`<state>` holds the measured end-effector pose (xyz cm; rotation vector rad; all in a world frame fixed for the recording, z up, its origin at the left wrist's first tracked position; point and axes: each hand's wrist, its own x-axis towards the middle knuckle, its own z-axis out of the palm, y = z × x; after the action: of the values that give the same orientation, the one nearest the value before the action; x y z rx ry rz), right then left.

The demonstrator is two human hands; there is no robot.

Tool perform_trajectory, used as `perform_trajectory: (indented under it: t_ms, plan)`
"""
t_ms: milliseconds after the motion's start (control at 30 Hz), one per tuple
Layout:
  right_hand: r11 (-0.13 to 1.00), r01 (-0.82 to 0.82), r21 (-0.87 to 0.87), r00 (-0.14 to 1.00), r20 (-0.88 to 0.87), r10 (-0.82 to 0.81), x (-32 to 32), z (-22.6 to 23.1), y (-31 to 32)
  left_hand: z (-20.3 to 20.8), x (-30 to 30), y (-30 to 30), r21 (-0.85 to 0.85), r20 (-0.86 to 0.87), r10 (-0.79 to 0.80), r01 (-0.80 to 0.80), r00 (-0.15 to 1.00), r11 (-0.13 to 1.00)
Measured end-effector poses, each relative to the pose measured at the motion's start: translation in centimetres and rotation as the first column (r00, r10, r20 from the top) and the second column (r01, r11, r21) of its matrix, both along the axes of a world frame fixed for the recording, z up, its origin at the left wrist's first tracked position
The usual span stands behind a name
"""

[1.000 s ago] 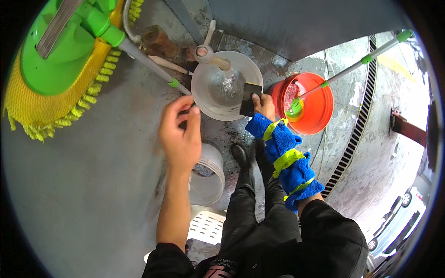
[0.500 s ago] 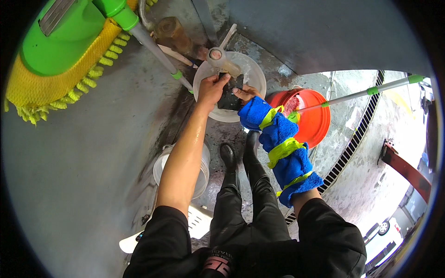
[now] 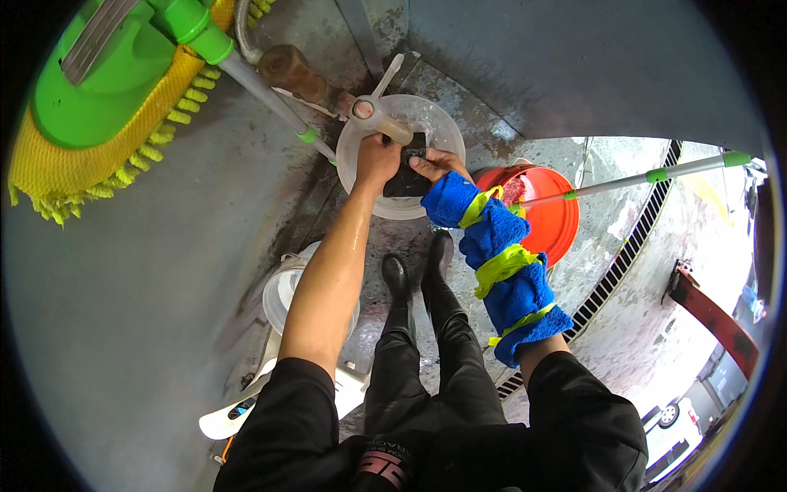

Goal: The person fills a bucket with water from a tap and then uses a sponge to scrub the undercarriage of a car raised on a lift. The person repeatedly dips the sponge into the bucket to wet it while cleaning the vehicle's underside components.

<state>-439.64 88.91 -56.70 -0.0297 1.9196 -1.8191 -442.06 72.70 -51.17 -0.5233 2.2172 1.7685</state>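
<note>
A dark, flat, roughly rectangular piece (image 3: pixel 403 182) is in both hands over a whitish round bucket (image 3: pixel 451 131); its exact kind does not show. My left hand (image 3: pixel 376 161) grips its left side, with the fingertips partly hidden under the tap. On the right side, my right hand (image 3: pixel 440 166) pinches it, thumb on top. Just above it hangs the spout of a tap (image 3: pixel 385 121) with a long handle (image 3: pixel 388 75). Around my right forearm is a blue cloth wrap (image 3: pixel 500 254), tied with yellow-green strips.
A red bucket (image 3: pixel 557 217) stands to the right, with a green-and-grey pole (image 3: pixel 623 184) leaning across it. At the upper left hangs a green mop head (image 3: pixel 115 90) with a yellow fringed pad. Another whitish bucket (image 3: pixel 281 295) sits beside my left forearm. A floor grate (image 3: pixel 623 258) curves along the right.
The dark piece now sits nearer the tap's spout, and my left fingers have slipped partly out of sight beneath it. My right hand keeps its hold. The whole view has shifted slightly.
</note>
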Motion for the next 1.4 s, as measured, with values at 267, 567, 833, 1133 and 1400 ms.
perform_trajectory:
  t_ms: [267, 567, 833, 1133, 1400]
  plan:
    - [0.952, 0.183, -0.244, 0.962, 0.246, -0.122, -0.1, 2.8, 0.3, -0.7, 1.5, 0.3, 0.387, -0.022, 0.022, -0.011, 1.0, 0.922]
    - [0.993, 0.094, -0.076, 0.972, 0.224, -0.075, -0.5, 3.6, 0.5, -1.3, 1.0, 0.9, -0.135, -0.036, 0.053, -0.058, 0.998, 0.989]
    - [0.862, 0.415, -0.29, 0.885, 0.348, -0.309, -1.3, 4.2, 0.2, 1.6, 2.0, 1.5, 0.227, -0.117, -0.011, 0.038, 0.993, 0.973]
    - [0.952, 0.263, -0.156, 0.893, 0.412, -0.179, 0.5, 6.7, -2.3, 0.2, 0.1, 1.8, -0.063, -0.203, 0.315, -0.334, 0.927, 0.941]
    - [0.911, 0.387, 0.14, 0.886, 0.216, -0.41, 1.5, -0.9, -0.7, -1.1, 1.6, 0.7, 0.062, 0.111, 0.191, -0.198, 0.975, 0.978]
